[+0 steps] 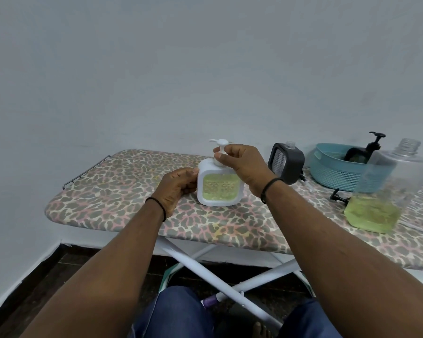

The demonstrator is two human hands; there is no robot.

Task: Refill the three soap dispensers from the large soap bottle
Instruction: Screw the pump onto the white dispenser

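While upright, unlabelled white dispenser [217, 185] between hands.

An ironing board [122, 191] with a leopard-print cover stands on crossed white legs. On it sit a white soap dispenser [217, 186], a grey dispenser [287, 163] without its pump, a blue basket [337, 176], a loose black pump [338, 197] and a large clear soap bottle [386, 189].

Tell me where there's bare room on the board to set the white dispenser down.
The widest free patch of the ironing board is its left end, from the wire rack to the left hand. A front strip runs under the forearms. It is crowded on the right: grey dispenser, teal basket, large soap bottle.
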